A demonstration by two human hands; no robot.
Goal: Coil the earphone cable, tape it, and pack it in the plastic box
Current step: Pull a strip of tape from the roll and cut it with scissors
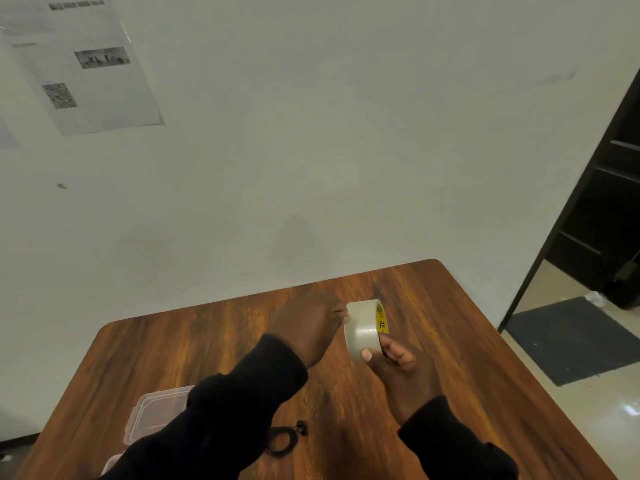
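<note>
While the right hand [398, 362] gripped the roll of clear packing tape [363, 327] upright above the wooden bench [450, 323], the left hand [308, 323] pinched at the roll's outer face, fingertips touching it. Nearer the person, the coiled black earphone cable [282, 439] lay on the bench, just beside the clear plastic box [152, 414], partly hidden under the left sleeve [221, 417].

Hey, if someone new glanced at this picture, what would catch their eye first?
Mid-table, both hands work a roll of clear tape: the right hand holds it, the left hand picks at its edge. Nearer the person lie the coiled black earphone cable and a clear plastic box.
</note>
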